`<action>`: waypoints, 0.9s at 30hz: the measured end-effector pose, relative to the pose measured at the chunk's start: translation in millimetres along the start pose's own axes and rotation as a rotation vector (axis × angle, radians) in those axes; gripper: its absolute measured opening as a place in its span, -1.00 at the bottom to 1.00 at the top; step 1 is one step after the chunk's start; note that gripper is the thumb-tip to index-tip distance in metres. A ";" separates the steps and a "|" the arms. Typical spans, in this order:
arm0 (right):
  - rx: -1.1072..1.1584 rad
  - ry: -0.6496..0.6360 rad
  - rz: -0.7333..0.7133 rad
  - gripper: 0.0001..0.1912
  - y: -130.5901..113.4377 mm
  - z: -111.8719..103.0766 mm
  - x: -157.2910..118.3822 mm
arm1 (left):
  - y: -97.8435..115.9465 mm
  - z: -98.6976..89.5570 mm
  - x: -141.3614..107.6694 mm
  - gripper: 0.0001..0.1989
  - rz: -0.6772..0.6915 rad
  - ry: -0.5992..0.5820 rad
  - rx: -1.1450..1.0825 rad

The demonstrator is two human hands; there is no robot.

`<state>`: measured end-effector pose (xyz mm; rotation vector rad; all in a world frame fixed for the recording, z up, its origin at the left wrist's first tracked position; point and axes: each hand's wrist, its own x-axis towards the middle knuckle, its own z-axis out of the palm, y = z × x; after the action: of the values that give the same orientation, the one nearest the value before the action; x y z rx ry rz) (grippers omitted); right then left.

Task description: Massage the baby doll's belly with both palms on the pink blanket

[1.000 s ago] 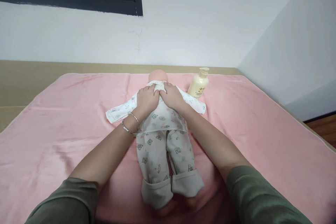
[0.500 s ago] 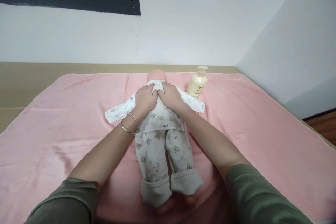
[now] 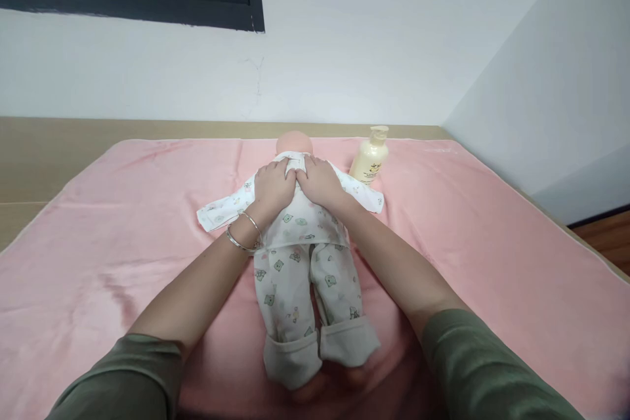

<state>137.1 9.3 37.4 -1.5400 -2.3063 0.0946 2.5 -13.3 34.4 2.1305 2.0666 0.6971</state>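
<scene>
A baby doll [image 3: 306, 228] in a white printed top and trousers lies stretched out, its bald head [image 3: 294, 143] away from me and its arms spread. No face shows on it. My left hand [image 3: 274, 185] rests flat on the left of its upper body, fingers extended; a silver bangle [image 3: 243, 233] circles that wrist. On the other side my right hand [image 3: 319, 182] also lies flat, palm down. The two thumbs almost meet along the doll's midline. Both trouser legs have wide turned-up cuffs [image 3: 350, 341].
Under the doll spreads a pink blanket [image 3: 472, 256] on a wooden surface [image 3: 44, 151]. A pale yellow pump bottle [image 3: 368, 159] stands just beyond the doll's right-hand sleeve. Behind is a white wall [image 3: 344, 33] with a dark window frame [image 3: 197, 3].
Both hands stay in the same place on the doll. The view has shifted very slightly; nothing else has visibly moved.
</scene>
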 end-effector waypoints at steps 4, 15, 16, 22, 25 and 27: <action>-0.024 -0.028 0.005 -0.43 -1.9 -2.6 -0.8 | 0.4 0.0 -0.5 -0.42 0.013 -0.004 0.014; 0.165 -0.104 0.009 -0.45 16.2 -14.5 3.6 | 18.4 -11.7 -14.9 -0.55 0.049 -0.027 0.168; 0.177 -0.112 0.015 -0.46 18.2 -15.1 4.2 | 21.3 -13.1 -17.7 -0.56 0.064 -0.029 0.182; 0.037 -0.157 -0.059 -0.37 13.0 -21.6 0.1 | 22.9 -22.1 -18.1 -0.63 0.182 -0.095 0.151; -0.083 -0.184 -0.122 -0.37 -3.0 -24.9 -11.2 | 12.3 -26.3 -5.5 -0.60 0.132 -0.156 0.059; -0.161 -0.168 -0.157 -0.40 -14.8 -24.7 -19.7 | 5.4 -28.0 2.7 -0.60 0.080 -0.177 0.007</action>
<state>139.1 -18.0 59.1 -1.4677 -2.6152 -0.0028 -3.2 -18.0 62.1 2.2008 1.9065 0.4891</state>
